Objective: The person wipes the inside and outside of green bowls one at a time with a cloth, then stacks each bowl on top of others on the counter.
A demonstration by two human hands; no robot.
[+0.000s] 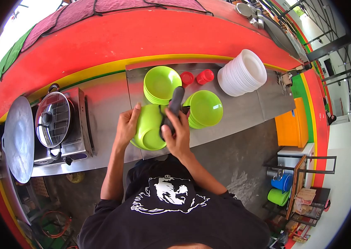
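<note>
Near the counter's front edge, my left hand (129,125) grips the left side of a green bowl (149,124), which is tilted with its outside showing. My right hand (177,132) is closed around a black handled object (176,101) at the bowl's right side; what kind of tool it is, I cannot make out. Just beyond the bowl stands a stack of green bowls (161,83), and a second green stack (206,108) is to the right of my right hand. Two red containers (205,76) sit behind them.
A tall stack of white bowls (242,72) stands at the right of the steel counter (248,108). At the left are a stove (76,143) with a glass-lidded pan (54,120) and a large round metal pan (19,139). An orange box (290,126) is beyond the counter's right end.
</note>
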